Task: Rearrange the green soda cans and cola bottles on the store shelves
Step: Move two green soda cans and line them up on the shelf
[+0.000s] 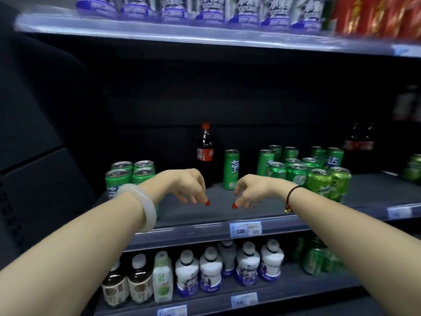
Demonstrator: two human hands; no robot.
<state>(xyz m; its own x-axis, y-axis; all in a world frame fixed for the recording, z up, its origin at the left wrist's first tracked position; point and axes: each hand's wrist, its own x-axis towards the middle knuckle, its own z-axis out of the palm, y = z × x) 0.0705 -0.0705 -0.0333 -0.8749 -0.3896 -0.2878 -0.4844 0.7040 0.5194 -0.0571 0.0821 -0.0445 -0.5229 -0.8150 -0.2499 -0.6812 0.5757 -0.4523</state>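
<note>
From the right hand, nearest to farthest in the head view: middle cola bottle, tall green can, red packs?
1. tall green can, just behind the right hand.
2. middle cola bottle, farther back, to its left.
3. red packs, top shelf, far right.

Bare shelf (193, 215) is left at the front middle, flanked by left cans (131, 173) and right cans (305, 172); the back is blocked by a bottle (205, 149) and a tall can (232, 169).

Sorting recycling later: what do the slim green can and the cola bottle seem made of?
The slim green can is probably aluminium: glossy printed wall, silvery pull-tab top. The cola bottle seems clear glossy plastic: dark drink shows through, red cap.
</note>
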